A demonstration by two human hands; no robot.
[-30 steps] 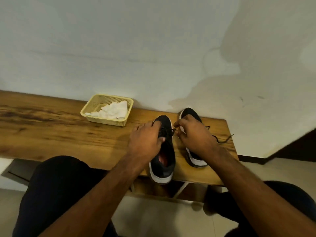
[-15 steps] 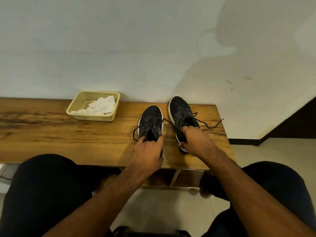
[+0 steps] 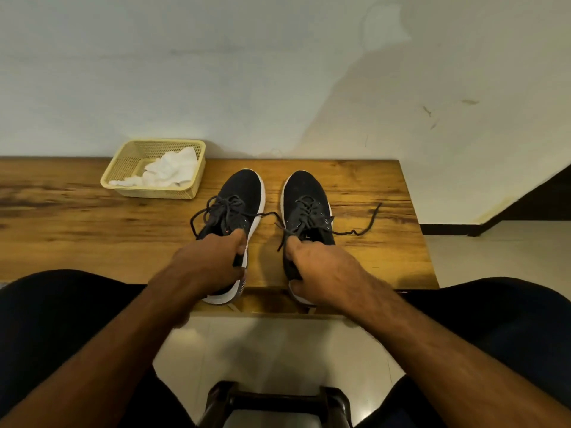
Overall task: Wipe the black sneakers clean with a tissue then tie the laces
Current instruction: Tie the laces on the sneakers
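Note:
Two black sneakers with white soles stand side by side on the wooden bench (image 3: 77,223), toes toward the wall. My left hand (image 3: 205,267) grips the heel part of the left sneaker (image 3: 242,193), thumb at its opening. My right hand (image 3: 321,270) holds the heel part of the right sneaker (image 3: 304,193). The left sneaker's laces form loose loops over its tongue. A loose lace (image 3: 367,225) from the right sneaker trails across the bench to the right. Both heels hang slightly over the bench's front edge.
A pale yellow plastic basket (image 3: 123,168) with crumpled white tissue (image 3: 168,171) sits at the back of the bench against the wall. My knees in dark trousers flank the view. A dark stool frame (image 3: 272,400) shows below, on the tiled floor.
Both hands have left the laces and moved back to the heels. The sneakers now stand straighter and more apart, drawn toward the front edge. The camera has tilted down.

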